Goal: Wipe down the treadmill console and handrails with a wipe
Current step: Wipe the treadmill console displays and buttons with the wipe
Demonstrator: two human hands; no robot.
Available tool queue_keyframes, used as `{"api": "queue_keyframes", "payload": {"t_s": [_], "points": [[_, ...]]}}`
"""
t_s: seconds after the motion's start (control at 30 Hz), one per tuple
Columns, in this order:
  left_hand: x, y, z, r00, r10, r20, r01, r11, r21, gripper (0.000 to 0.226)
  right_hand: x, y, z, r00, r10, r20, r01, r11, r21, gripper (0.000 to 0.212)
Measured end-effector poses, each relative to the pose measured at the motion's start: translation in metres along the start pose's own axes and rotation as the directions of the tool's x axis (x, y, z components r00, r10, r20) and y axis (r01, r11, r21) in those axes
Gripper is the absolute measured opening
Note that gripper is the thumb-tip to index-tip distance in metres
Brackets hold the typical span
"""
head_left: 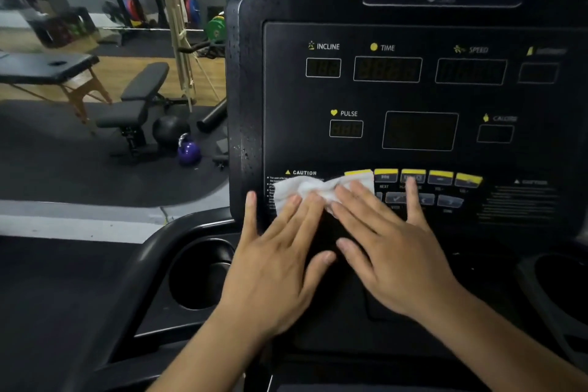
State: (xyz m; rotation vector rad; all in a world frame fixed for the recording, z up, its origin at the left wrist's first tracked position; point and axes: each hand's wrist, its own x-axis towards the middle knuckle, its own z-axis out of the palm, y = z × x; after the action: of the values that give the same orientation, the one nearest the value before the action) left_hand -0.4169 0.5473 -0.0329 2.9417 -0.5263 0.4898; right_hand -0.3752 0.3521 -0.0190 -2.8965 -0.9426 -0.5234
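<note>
On console [286, 89] lower edge | left hand [280, 254], right hand [394, 251] flat | fingers [288, 216] straight, pressing wipe [305, 186]

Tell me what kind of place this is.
Most likely a gym: the treadmill console stands beside a floor area with a weight bench, a purple kettlebell and weight plates.

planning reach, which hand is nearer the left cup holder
Left. The left hand rests just right of the left cup holder, pressing the wipe; the right hand lies further right, beyond the left hand, also on the wipe.
</note>
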Motion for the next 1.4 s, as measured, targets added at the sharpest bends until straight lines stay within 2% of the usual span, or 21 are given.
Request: {"api": "queue_keyframes", "payload": {"t_s": [0.13,0.2,0.3,0.53,0.67,0.87,1.0,1.07,1.17,1.27,1.4], "points": [[-0.017,0.018,0.012,1.000,-0.008,0.026,0.010,0.997,-0.082,0.061,-0.035,0.000,0.015,1.000,-0.003,0.001,0.003,0.998,0.056,0.051],[-0.011,0.021,0.011,1.000,0.007,-0.003,-0.008,0.998,-0.063,0.061,-0.036,0.009,0.012,1.000,-0.020,-0.004,0.020,0.999,0.044,0.049],[0.017,0.024,0.000,0.998,0.026,-0.053,-0.027,0.999,-0.025,0.062,-0.019,0.029,-0.002,0.998,0.036,-0.059,-0.036,0.999,0.003,0.049],[0.010,0.056,0.022,0.998,0.060,0.026,-0.057,0.995,-0.082,0.062,-0.069,0.033,0.019,0.998,0.046,-0.035,-0.044,0.997,0.057,0.053],[0.047,0.064,0.013,0.993,0.113,-0.013,-0.113,0.994,-0.006,0.063,-0.053,0.063,-0.001,0.986,0.143,-0.081,-0.144,0.989,-0.009,0.052],[0.034,0.095,0.035,0.982,0.186,0.038,-0.182,0.979,-0.094,0.059,-0.093,0.060,0.012,0.981,0.183,-0.059,-0.183,0.983,0.005,0.055],[0.062,0.104,0.030,0.975,0.224,0.014,-0.224,0.975,-0.004,0.062,-0.080,0.086,-0.006,0.964,0.259,-0.068,-0.260,0.965,-0.018,0.051],[0.072,0.111,0.028,0.972,0.232,0.021,-0.231,0.973,-0.024,0.063,-0.080,0.090,-0.009,0.946,0.315,-0.081,-0.316,0.949,0.000,0.051],[0.059,0.123,0.038,0.964,0.263,0.046,-0.259,0.962,-0.082,0.063,-0.104,0.084,0.003,0.940,0.332,-0.080,-0.331,0.943,0.027,0.053],[0.064,0.129,0.040,0.955,0.293,0.052,-0.291,0.956,-0.044,0.063,-0.111,0.094,0.000,0.949,0.310,-0.057,-0.311,0.950,-0.008,0.055],[0.095,0.140,0.031,0.950,0.310,0.043,-0.310,0.951,-0.012,0.064,-0.099,0.115,-0.011,0.917,0.392,-0.070,-0.393,0.919,-0.009,0.053]]}}
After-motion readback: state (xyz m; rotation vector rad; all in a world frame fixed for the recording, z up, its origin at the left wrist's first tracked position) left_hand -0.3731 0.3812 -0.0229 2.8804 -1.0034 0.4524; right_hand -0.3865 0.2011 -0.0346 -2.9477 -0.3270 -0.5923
